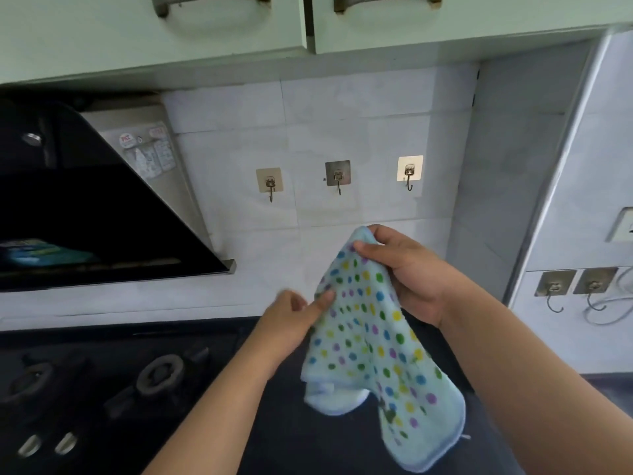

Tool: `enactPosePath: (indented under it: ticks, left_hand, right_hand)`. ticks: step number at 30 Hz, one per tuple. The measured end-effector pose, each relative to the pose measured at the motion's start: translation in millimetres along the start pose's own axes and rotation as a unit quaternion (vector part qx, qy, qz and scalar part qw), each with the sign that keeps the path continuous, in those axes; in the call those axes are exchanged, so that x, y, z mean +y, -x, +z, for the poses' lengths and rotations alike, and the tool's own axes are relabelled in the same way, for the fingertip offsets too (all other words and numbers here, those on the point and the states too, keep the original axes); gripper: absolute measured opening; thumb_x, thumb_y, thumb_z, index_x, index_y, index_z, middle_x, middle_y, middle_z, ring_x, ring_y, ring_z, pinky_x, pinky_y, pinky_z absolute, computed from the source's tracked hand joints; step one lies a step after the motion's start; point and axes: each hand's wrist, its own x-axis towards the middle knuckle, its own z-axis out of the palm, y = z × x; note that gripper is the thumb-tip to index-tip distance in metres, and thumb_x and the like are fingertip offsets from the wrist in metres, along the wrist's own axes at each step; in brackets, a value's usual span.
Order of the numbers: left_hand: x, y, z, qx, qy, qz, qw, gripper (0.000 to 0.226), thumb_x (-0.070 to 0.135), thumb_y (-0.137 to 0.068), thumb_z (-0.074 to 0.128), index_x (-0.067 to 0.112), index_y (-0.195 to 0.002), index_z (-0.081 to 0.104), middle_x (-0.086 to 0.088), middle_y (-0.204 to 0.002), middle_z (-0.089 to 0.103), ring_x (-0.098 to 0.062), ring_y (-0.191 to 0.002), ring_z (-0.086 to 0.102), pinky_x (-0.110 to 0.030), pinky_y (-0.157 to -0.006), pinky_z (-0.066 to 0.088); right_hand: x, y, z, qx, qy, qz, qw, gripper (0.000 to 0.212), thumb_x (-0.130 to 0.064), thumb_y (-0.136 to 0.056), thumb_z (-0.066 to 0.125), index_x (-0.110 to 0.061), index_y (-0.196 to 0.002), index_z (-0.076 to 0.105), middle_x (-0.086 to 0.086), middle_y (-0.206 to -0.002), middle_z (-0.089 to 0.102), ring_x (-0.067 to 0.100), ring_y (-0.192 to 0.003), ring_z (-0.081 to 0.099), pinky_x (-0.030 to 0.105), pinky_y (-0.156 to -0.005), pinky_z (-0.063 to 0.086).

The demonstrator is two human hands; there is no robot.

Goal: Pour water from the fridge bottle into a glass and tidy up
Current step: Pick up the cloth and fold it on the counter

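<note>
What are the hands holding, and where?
A dotted cloth: the right hand grips its top corner, the left hand pinches its left edge.

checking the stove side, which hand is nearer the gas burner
Left. The left hand pinches the dotted cloth's left edge, up and right of the gas burner. The right hand grips the cloth's top corner, farther right and higher.

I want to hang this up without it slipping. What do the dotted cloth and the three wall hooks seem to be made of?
Dotted cloth: soft, fuzzy fabric, probably microfibre or terry; it drapes limply from the right hand. Wall hooks: thin, shiny bent metal on glossy square adhesive pads, likely plastic, stuck to smooth tile.
</note>
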Motion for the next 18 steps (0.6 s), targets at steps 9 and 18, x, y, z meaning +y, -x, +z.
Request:
enactPosePath:
  ticks: [9,18]
  left_hand:
    - [-58.7,2.0,61.5,-0.188,0.081,-0.155,0.966,0.097,0.089,-0.084,0.024,0.011,-0.113,0.074,-0.007,-0.103,0.082,-0.023,-0.099,0.079,-0.035,-0.091,0.062]
    - [-42.6,-23.3,42.0,-0.116,0.288,0.037,0.950,0.079,0.075,-0.082,0.067,0.053,-0.151,0.036,0.020,-0.147,0.057,-0.005,-0.134,0.057,-0.042,-0.120,0.040]
  right_hand:
    - [9.3,0.6,3.6,0.052,0.100,-0.053,0.992,0.010,-0.020,-0.097,0.070,-0.011,-0.101,0.070,0.011,-0.096,0.070,0.027,-0.090,0.070,0.040,-0.086,0.060]
    - [-9.1,13.0,-9.9,0.094,0.035,-0.090,0.991,0.016,-0.015,-0.098,0.067,-0.019,-0.112,0.061,0.012,-0.102,0.074,0.033,-0.097,0.072,0.059,-0.099,0.053]
